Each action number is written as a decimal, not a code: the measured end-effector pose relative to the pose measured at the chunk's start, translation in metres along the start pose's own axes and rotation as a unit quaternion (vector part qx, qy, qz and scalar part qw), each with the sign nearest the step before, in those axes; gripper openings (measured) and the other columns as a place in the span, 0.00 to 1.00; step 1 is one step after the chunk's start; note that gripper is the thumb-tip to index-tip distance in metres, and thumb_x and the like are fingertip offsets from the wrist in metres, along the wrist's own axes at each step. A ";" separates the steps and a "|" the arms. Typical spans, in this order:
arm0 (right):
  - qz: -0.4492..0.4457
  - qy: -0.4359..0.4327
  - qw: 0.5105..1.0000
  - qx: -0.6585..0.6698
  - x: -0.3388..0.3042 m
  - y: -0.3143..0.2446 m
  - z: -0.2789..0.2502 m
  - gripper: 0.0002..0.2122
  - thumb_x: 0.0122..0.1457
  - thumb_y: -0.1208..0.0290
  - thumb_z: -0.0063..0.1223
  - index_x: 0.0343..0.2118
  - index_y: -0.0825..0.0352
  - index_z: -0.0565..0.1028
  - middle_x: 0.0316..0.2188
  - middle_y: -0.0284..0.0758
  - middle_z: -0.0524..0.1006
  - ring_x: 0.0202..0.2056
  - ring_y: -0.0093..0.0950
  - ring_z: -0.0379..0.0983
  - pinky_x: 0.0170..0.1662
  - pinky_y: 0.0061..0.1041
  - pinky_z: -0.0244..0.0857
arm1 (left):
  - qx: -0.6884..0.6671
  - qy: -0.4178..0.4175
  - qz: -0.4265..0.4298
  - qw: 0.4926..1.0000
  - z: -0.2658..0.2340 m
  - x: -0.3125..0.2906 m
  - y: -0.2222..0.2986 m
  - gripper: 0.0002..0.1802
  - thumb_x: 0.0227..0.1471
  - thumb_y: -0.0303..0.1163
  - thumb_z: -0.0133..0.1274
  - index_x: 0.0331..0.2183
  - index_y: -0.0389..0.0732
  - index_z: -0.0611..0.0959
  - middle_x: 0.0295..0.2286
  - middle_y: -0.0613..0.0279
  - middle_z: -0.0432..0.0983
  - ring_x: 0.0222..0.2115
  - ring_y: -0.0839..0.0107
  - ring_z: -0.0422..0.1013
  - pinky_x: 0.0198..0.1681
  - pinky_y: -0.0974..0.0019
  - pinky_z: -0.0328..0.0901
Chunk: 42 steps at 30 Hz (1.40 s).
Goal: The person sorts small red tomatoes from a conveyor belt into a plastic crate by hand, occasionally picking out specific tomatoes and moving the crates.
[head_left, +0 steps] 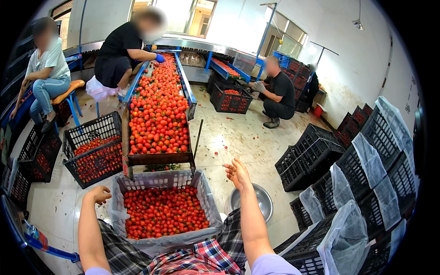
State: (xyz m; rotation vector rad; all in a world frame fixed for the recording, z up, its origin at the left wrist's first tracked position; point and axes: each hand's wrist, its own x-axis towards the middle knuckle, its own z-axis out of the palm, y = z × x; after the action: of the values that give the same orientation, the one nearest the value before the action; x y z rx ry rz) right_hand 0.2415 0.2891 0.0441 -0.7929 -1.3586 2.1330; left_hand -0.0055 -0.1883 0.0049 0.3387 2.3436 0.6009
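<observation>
Between my knees stands a crate (118, 215) with a pale plastic liner, holding many small red tomatoes (165, 211). Just left of its far left corner hangs my left hand (99, 195), fingers loosely bent and apart, with nothing in them. My right hand (237, 173) is raised beyond the crate's right side, open and empty, touching nothing. Above the crate's far rim ends a sloping chute (159, 158) with blue sides, filled with more tomatoes (158, 121).
A metal bowl (262, 201) sits on the floor by my right forearm. Lined black crates (366, 183) are stacked at the right. Another crate (94, 160) of tomatoes stands left of the chute. Co-workers sit beside the chute (121, 50) and crouch farther off (279, 89).
</observation>
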 end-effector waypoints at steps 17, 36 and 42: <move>0.001 -0.007 1.000 0.005 -0.001 0.001 0.000 0.28 0.60 0.67 0.44 0.60 0.61 0.46 0.30 0.36 0.75 0.26 0.21 0.70 0.28 0.21 0.64 | -0.006 0.008 0.010 1.000 0.002 0.005 -0.004 0.27 0.45 0.36 0.54 0.46 0.33 0.73 0.31 0.48 0.76 0.28 0.64 0.76 0.27 0.64 0.72; 0.002 0.008 1.000 -0.008 -0.003 0.000 0.005 0.29 0.60 0.67 0.43 0.61 0.61 0.44 0.30 0.37 0.75 0.26 0.22 0.70 0.29 0.22 0.64 | 0.009 0.000 -0.008 1.000 0.002 0.003 -0.005 0.27 0.46 0.37 0.55 0.46 0.33 0.72 0.36 0.49 0.76 0.32 0.61 0.76 0.30 0.62 0.72; 0.002 0.004 1.000 -0.015 -0.005 -0.001 0.005 0.28 0.60 0.67 0.43 0.60 0.61 0.47 0.30 0.36 0.75 0.26 0.22 0.70 0.29 0.21 0.64 | 0.020 0.000 -0.025 0.999 0.000 -0.003 0.000 0.28 0.46 0.37 0.54 0.48 0.34 0.72 0.37 0.47 0.75 0.33 0.60 0.76 0.31 0.60 0.72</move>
State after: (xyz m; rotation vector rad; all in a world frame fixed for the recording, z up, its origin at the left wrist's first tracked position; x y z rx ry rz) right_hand 0.2419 0.2829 0.0474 -0.8162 -1.3885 2.1152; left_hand -0.0029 -0.1899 0.0065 0.2963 2.3599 0.5317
